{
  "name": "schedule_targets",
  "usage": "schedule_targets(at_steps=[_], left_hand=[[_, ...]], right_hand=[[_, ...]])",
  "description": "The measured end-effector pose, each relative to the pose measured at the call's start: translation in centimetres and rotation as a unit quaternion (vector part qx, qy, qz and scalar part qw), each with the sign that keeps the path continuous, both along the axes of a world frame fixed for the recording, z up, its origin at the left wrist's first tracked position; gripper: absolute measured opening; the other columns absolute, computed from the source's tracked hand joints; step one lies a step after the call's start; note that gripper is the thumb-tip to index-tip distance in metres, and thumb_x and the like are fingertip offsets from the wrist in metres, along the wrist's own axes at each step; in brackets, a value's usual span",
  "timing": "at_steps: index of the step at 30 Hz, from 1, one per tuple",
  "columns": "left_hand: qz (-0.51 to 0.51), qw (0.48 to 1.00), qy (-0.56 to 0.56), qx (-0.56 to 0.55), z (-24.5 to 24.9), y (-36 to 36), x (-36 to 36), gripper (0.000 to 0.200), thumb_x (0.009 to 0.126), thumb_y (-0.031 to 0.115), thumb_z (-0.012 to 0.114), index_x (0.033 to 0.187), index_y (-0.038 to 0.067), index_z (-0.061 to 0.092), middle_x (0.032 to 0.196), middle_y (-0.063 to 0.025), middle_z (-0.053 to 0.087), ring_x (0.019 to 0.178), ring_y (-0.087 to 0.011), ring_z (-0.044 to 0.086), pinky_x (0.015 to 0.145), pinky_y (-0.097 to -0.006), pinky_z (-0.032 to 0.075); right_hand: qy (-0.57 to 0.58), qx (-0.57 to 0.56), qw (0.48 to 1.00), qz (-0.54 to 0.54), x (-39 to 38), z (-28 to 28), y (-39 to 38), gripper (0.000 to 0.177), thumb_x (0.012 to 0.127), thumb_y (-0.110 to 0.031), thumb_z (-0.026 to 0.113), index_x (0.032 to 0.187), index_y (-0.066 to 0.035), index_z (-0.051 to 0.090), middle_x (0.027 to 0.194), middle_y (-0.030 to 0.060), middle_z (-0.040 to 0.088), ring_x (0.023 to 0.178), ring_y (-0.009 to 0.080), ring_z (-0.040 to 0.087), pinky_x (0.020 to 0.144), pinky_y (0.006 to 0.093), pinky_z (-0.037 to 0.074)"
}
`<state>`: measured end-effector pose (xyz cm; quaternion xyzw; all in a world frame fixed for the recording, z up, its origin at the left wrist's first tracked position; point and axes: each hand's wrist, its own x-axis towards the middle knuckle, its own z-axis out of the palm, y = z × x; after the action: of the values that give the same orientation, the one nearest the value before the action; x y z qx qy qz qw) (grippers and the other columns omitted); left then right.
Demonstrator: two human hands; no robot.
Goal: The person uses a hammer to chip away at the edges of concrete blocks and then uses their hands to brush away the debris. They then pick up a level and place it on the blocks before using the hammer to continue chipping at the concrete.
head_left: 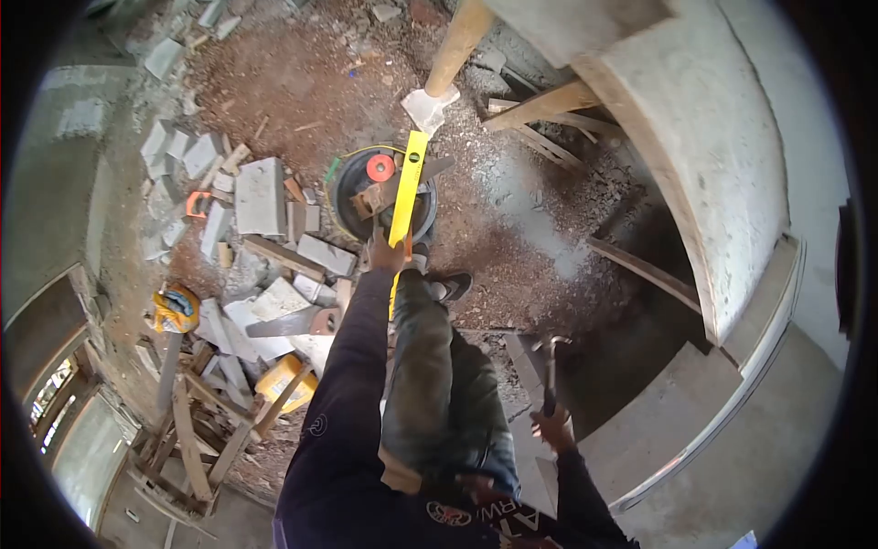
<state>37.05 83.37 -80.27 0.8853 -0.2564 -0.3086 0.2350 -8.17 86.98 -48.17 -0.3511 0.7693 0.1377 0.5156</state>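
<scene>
My left hand (384, 251) is closed around a long yellow spirit level (409, 188), which stands tilted over a dark bucket (339, 203). Inside the bucket are a red-orange round reel (380, 166) and a saw (402, 188) whose blade passes behind the level. Out to the right, my right hand (553, 430) grips the handle of a claw hammer (550, 371), its head pointing away from me. The lower part of the level is partly hidden by my left hand and forearm.
Broken blocks (260, 197) and timber scraps (187, 430) litter the left side. A handsaw (283, 324) and a yellow container (285, 384) lie among them. Ahead stands a wooden post (459, 46). A curved concrete form (722, 192) rises on the right above a dark gap (622, 366).
</scene>
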Motion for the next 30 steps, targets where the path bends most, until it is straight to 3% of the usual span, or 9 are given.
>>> schedule_targets(at_steps=[5,6,11,12,14,16,19,25,30], left_hand=[[0.022,0.988,-0.053,0.145,-3.6,-6.2,-1.7,0.094,0.073,0.025,0.081,0.149,0.002,0.029,0.126,-0.0237,0.057,0.115,-0.0429,0.056,0.096,-0.0510,0.046],[0.057,0.977,0.094,0.180,-0.7,-7.3,-0.2,0.079,0.077,0.027,0.075,0.143,0.002,0.040,0.124,-0.0234,0.059,0.107,-0.0399,0.063,0.090,-0.0498,0.049],[0.020,0.978,-0.208,-0.015,-1.6,-5.0,6.7,0.033,0.077,0.027,0.071,0.100,0.004,0.067,0.078,-0.0204,0.068,0.075,-0.0433,0.068,0.069,-0.0524,0.054],[0.058,0.993,-0.070,0.072,1.7,-6.1,9.5,0.043,0.078,0.027,0.069,0.110,0.000,0.064,0.093,-0.0251,0.068,0.086,-0.0436,0.068,0.074,-0.0531,0.053],[-0.022,0.979,-0.193,0.069,-4.5,-3.0,15.1,0.049,0.080,0.030,0.067,0.117,-0.002,0.061,0.104,-0.0282,0.066,0.097,-0.0446,0.065,0.083,-0.0541,0.052],[-0.115,0.901,-0.367,-0.200,-10.8,-2.7,22.0,0.047,0.079,0.029,0.068,0.116,0.001,0.061,0.097,-0.0258,0.068,0.094,-0.0431,0.067,0.082,-0.0534,0.053],[-0.064,0.989,0.074,0.111,-4.9,-8.2,23.9,0.038,0.077,0.032,0.072,0.094,-0.002,0.068,0.080,-0.0198,0.069,0.076,-0.0382,0.070,0.068,-0.0476,0.054],[-0.059,0.949,0.307,0.036,3.7,-8.9,20.0,0.018,0.079,0.019,0.070,0.087,0.003,0.069,0.073,-0.0058,0.067,0.068,-0.0177,0.067,0.060,-0.0367,0.051],[-0.226,0.888,0.396,0.059,6.4,-9.5,13.2,0.017,0.074,0.013,0.072,0.090,0.005,0.068,0.077,-0.0017,0.063,0.069,-0.0155,0.060,0.062,-0.0330,0.048]], right_hand=[[-0.007,0.128,0.989,0.071,2.9,-2.4,-0.2,0.028,0.084,-0.013,0.074,0.096,0.001,0.053,0.075,0.0104,0.063,0.062,0.0178,0.066,0.051,0.0327,0.057],[-0.007,0.139,0.987,0.074,3.8,-2.6,-0.8,0.028,0.084,-0.013,0.074,0.096,0.001,0.053,0.075,0.0104,0.063,0.062,0.0178,0.066,0.051,0.0327,0.057],[-0.029,0.150,0.984,0.089,7.2,-4.9,-3.6,0.027,0.084,-0.017,0.075,0.089,0.000,0.055,0.075,0.0108,0.067,0.063,0.0189,0.069,0.055,0.0335,0.058],[-0.025,0.148,0.986,0.078,8.1,-4.9,-4.2,0.027,0.084,-0.017,0.075,0.089,0.000,0.055,0.075,0.0108,0.067,0.063,0.0189,0.069,0.055,0.0335,0.058],[-0.060,0.162,0.983,0.060,9.5,-5.2,-6.2,0.026,0.084,-0.017,0.075,0.089,-0.001,0.055,0.077,0.0106,0.067,0.065,0.0186,0.069,0.056,0.0338,0.059],[-0.064,0.160,0.985,0.008,10.9,-5.7,-8.0,0.026,0.085,-0.017,0.074,0.089,0.000,0.055,0.078,0.0104,0.067,0.067,0.0181,0.069,0.056,0.0341,0.059],[-0.083,0.133,0.988,-0.008,12.2,-6.1,-9.1,0.026,0.086,-0.016,0.074,0.093,0.001,0.056,0.078,0.0096,0.065,0.067,0.0177,0.067,0.057,0.0330,0.058],[-0.103,0.091,0.985,-0.102,14.6,-3.9,-8.9,0.030,0.087,-0.020,0.073,0.098,0.003,0.056,0.079,0.0101,0.065,0.066,0.0164,0.066,0.056,0.0314,0.056],[-0.112,0.039,0.981,-0.153,14.7,-2.2,-5.0,0.031,0.086,-0.022,0.072,0.097,0.002,0.055,0.077,0.0124,0.066,0.064,0.0189,0.067,0.054,0.0343,0.054]])
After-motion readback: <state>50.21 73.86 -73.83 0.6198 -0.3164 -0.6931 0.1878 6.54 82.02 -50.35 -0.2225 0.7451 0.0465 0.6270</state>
